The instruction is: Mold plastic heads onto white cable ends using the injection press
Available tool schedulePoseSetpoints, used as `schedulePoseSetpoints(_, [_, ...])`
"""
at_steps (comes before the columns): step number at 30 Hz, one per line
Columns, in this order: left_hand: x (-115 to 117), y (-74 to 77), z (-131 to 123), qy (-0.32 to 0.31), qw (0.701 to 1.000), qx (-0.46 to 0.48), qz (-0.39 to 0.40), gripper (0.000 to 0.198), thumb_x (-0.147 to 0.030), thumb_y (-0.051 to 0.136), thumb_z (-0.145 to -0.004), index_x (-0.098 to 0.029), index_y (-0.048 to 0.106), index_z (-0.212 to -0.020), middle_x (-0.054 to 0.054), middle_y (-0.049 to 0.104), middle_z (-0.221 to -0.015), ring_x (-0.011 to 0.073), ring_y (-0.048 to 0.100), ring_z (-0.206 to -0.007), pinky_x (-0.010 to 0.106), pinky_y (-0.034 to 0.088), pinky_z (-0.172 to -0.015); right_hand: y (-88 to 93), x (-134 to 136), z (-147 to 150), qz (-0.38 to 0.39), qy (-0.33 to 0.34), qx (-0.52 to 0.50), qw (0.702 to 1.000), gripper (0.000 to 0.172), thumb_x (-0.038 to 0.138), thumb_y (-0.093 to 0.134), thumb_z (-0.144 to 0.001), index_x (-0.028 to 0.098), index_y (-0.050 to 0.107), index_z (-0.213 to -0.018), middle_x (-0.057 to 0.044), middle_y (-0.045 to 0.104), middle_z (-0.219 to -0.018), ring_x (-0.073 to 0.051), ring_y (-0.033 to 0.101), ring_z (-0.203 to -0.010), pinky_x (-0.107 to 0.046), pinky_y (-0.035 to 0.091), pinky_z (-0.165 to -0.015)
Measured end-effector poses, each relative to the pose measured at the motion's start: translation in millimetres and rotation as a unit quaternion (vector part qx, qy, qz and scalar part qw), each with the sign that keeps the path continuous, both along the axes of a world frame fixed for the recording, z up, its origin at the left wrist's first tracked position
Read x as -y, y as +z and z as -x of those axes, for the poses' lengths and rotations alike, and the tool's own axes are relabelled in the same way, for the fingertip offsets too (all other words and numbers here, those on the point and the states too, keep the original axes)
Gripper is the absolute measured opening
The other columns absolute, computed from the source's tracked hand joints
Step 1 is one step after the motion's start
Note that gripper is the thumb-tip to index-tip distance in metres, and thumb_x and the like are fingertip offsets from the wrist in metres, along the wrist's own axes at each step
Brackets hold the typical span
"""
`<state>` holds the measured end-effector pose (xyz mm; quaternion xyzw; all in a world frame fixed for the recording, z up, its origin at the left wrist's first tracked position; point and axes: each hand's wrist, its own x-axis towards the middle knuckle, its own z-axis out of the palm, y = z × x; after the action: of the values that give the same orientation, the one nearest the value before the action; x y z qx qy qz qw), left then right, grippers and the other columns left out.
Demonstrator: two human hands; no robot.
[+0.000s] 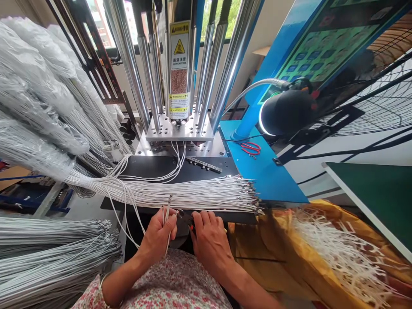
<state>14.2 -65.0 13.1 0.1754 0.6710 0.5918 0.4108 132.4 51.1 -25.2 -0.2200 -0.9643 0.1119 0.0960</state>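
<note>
My left hand (157, 234) is closed around a few white cables (169, 201), with their small ends showing above the fingers. In my right hand (210, 236) is a pair of cutting pliers (183, 215) with dark jaws and orange-red handles, mostly hidden by the fingers. The jaws are right beside the cable ends at my left fingertips; whether they touch cannot be made out. Just beyond both hands lies a thick bundle of white cables (193, 194), metal-tipped ends to the right. Several cables (175, 174) run from it into the press.
A press (180, 133) with steel columns and heat warnings stands ahead. A slotted metal strip (204, 165) lies on its black plate. Red-handled scissors (251, 148) rest on the blue base. Wrapped cables (38, 107) hang left; a yellow sack (286, 240) of white scraps is right.
</note>
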Motion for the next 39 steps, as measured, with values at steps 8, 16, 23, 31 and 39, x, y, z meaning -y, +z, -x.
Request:
schedulePoseSetpoints(8, [-5, 0.9, -6, 0.010, 1.000, -0.010, -0.018, 0.034, -0.052, 0.056, -0.089, -0.018, 0.051, -0.091, -0.007, 0.045, -0.050, 0.0080, 0.031, -0.045, 0.020, 0.024, -0.045, -2.3, 4, 2, 0.029, 0.007, 0.031, 0.999, 0.018, 0.020, 0.050, -0.092, 0.013, 0.056, -0.108, -0.014, 0.059, -0.102, -0.031, 0.048, -0.092, -0.043, 0.032, -0.079])
schedulePoseSetpoints(16, [0, -4.4, 1, -0.020, 1.000, -0.002, -0.007, 0.030, -0.049, 0.053, -0.093, -0.019, 0.051, -0.091, -0.007, 0.044, -0.051, 0.0063, 0.029, -0.043, 0.018, 0.021, -0.042, 6.2, -3, -4, 0.145, 0.037, 0.050, 0.987, 0.015, 0.014, 0.040, -0.096, 0.018, 0.052, -0.088, -0.008, 0.060, -0.087, -0.024, 0.052, -0.080, -0.034, 0.032, -0.069])
schedulePoseSetpoints(23, [8, -1.4, 12, -0.083, 0.984, 0.154, -0.029, 0.028, -0.047, 0.056, -0.092, -0.019, 0.054, -0.090, -0.010, 0.040, -0.047, 0.0048, 0.020, -0.036, 0.019, 0.013, -0.036, 31.0, -14, -16, 0.430, 0.105, 0.071, 0.894, 0.013, 0.029, 0.041, -0.099, 0.022, 0.050, -0.094, -0.003, 0.065, -0.097, -0.020, 0.058, -0.089, -0.031, 0.040, -0.077])
schedulePoseSetpoints(31, [-4, -15.2, 8, -0.089, 0.996, -0.006, 0.003, 0.042, -0.055, 0.055, -0.090, -0.015, 0.059, -0.078, -0.008, 0.040, -0.040, 0.0055, 0.025, -0.038, 0.020, 0.018, -0.042, 25.7, -7, -13, 0.315, 0.071, 0.112, 0.940, 0.020, 0.021, 0.037, -0.097, 0.015, 0.054, -0.105, -0.013, 0.061, -0.104, -0.027, 0.057, -0.098, -0.039, 0.043, -0.086])
schedulePoseSetpoints(39, [0, -20.8, 11, -0.107, 0.993, 0.028, -0.050, 0.039, -0.051, 0.056, -0.091, -0.015, 0.059, -0.078, -0.008, 0.039, -0.040, 0.0050, 0.022, -0.037, 0.020, 0.015, -0.041, 32.1, -17, -21, 0.522, 0.077, 0.041, 0.848, 0.020, 0.037, 0.046, -0.092, 0.019, 0.054, -0.094, -0.006, 0.059, -0.093, -0.021, 0.053, -0.087, -0.035, 0.042, -0.081])
